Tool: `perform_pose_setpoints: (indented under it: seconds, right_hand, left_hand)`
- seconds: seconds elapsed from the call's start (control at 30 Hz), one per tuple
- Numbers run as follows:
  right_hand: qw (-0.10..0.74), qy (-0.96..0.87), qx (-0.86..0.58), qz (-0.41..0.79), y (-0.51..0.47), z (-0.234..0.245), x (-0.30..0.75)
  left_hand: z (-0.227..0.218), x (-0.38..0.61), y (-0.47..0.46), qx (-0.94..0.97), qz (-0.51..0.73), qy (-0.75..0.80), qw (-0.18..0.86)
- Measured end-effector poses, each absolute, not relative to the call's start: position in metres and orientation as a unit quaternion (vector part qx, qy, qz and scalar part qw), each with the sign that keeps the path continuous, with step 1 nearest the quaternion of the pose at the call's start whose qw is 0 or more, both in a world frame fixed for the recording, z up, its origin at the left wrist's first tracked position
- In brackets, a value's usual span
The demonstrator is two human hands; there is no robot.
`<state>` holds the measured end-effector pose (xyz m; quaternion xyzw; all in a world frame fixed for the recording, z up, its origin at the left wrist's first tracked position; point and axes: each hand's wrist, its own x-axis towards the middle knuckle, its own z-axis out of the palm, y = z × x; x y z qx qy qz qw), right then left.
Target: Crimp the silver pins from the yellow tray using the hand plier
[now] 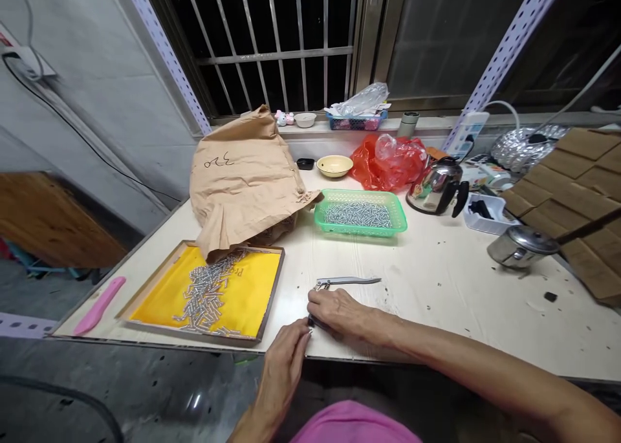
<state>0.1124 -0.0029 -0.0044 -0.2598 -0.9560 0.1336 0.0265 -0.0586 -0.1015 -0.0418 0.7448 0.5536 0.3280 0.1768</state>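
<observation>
My left hand (285, 357) is at the table's front edge, thumb and forefinger pinched together beside a tiny shiny bit I cannot name. Close by on the right, my right hand (339, 310) is closed with its fingers curled down; a dark piece (311, 321) shows at its fingertips, mostly hidden. Just beyond the right knuckles lies a grey-handled hand tool (352, 280), partly covered by that hand. Left of both hands, a shallow tray (279, 271) lined with yellow holds a heap of small silvery metal pieces (206, 294).
A green plastic basket (361, 231) of similar metal pieces stands behind the hands. A large brown paper bag (242, 178) leans over the tray. Around them are a pink handle-like object (99, 306), a yellow bowl (334, 165), a kettle (435, 187) and a metal pot (521, 246).
</observation>
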Motion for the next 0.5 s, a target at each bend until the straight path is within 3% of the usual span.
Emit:
perform_pose_setpoints:
  seconds: [0.2, 0.33, 0.4, 0.5]
  right_hand:
    - [0.026, -0.907, -0.374, 0.192, -0.006, -0.011, 0.104]
    - [-0.018, -0.933, -0.323, 0.155, 0.0, -0.008, 0.09]
    - [0.022, -0.924, -0.32, 0.209, 0.011, -0.004, 0.082]
    - [0.192, -0.797, -0.382, 0.427, 0.028, 0.001, 0.076]
  left_hand:
    - [-0.044, -0.057, -0.104, 0.78, 0.313, 0.524, 0.137]
    - [-0.044, -0.053, -0.107, 0.787, 0.297, 0.517, 0.158]
    - [-0.043, -0.051, -0.109, 0.782, 0.304, 0.515, 0.177]
    - [-0.038, -0.052, -0.109, 0.726, 0.335, 0.559, 0.22]
